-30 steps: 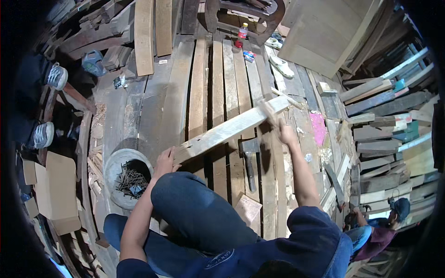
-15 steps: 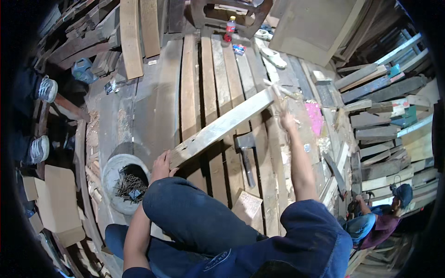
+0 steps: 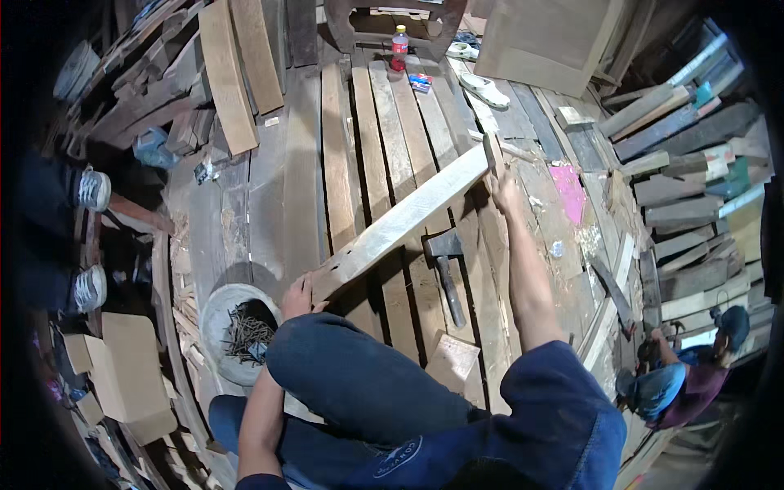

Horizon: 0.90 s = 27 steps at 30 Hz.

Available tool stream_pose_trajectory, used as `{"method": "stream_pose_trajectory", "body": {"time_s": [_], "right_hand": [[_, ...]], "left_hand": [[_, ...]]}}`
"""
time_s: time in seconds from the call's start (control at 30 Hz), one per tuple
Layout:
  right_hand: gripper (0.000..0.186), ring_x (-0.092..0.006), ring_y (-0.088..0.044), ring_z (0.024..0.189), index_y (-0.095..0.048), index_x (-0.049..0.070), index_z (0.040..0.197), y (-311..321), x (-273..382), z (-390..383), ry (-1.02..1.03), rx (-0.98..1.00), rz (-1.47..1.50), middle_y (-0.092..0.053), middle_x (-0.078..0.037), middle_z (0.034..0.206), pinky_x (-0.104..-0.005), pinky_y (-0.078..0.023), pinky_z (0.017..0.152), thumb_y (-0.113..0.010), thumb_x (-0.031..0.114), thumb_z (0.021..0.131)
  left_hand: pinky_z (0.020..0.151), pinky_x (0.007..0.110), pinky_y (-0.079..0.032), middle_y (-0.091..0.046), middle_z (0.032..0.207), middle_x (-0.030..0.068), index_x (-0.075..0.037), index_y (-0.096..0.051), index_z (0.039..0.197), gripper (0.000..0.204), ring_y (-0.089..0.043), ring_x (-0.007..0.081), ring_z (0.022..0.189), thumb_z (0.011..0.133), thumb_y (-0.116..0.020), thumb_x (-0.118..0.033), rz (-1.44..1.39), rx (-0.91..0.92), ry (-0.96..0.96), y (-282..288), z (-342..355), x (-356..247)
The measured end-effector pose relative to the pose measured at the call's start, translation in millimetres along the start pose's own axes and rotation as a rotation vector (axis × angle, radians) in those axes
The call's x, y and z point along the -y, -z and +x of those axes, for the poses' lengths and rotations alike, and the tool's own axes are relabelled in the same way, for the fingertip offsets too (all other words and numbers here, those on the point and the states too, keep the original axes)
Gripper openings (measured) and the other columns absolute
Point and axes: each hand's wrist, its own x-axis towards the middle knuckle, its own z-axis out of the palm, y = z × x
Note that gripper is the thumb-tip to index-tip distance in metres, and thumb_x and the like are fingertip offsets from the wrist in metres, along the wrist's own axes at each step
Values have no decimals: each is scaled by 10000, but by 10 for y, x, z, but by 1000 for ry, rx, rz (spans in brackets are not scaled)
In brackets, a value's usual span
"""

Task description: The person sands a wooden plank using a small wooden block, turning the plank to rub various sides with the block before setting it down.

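A pale, squared wooden beam (image 3: 408, 212) lies slantwise over the planks in front of me. My left hand (image 3: 300, 299) is closed around its near end, beside my bent knee. At the beam's far end my right hand (image 3: 506, 193) is closed on a short, flat wooden piece (image 3: 493, 155), which stands against or very close to that end; its exact kind is unclear. Between my arms a hatchet (image 3: 449, 282) with a broad dark head and dark handle rests on the planks. A pale bucket (image 3: 210, 327) holding many rusty nails (image 3: 249, 333) stands by my left forearm.
A bottle (image 3: 399, 49), a small packet (image 3: 420, 82) and white shoes (image 3: 485, 91) lie ahead. Stacked wood (image 3: 686, 196) lines the right side, where another person (image 3: 690, 367) crouches. A cardboard box (image 3: 131, 380) and someone's shoes (image 3: 91, 189) are at left.
My right hand, blurred before, now shows sharply with the flat piece upright at the beam's end. The whole view has shifted slightly; the beam and my left hand keep their places together.
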Motion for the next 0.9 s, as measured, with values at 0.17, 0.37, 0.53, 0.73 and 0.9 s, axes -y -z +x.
{"method": "stream_pose_trajectory", "body": {"time_s": [0.17,0.37,0.53,0.73,0.9], "right_hand": [[470,-468,-601,949,-494,34,1217,23,404,-177,391,162,-156,-625,-311,994,-547,-469,834,-545,372,895],[432,-459,-627,904,-498,36,1233,342,-220,325,32,70,-243,-635,-307,951,-541,-493,796,-529,302,894],[430,-478,-597,949,-521,30,1202,290,178,166,60,17,-13,-617,-314,989,-543,-469,808,-544,329,893],[592,-443,-605,991,-341,148,1409,385,762,-336,343,413,-371,-607,-292,1095,-535,-477,835,-499,443,921],[578,-353,-644,719,-361,87,1398,-98,-90,349,-143,96,32,-647,-252,1004,-466,-504,608,-551,318,904]], "left_hand": [[968,458,-397,-465,1314,188,-26,-354,1391,859,-472,381,1158,695,-772,-308,14,19,91,18,-63,48],[952,461,-407,-468,1300,198,-19,-345,1394,874,-486,378,1135,700,-766,-342,20,-3,33,-86,-32,76],[942,462,-432,-484,1266,211,-22,-367,1375,876,-493,405,1133,691,-772,-391,50,40,94,-179,-35,274],[928,470,-433,-485,1277,198,-26,-375,1366,871,-487,395,1144,688,-774,-399,87,-12,80,-217,-230,442],[960,493,-387,-479,1315,181,-50,-369,1390,850,-469,369,1185,710,-749,-390,80,-17,44,-169,-80,300]]}}
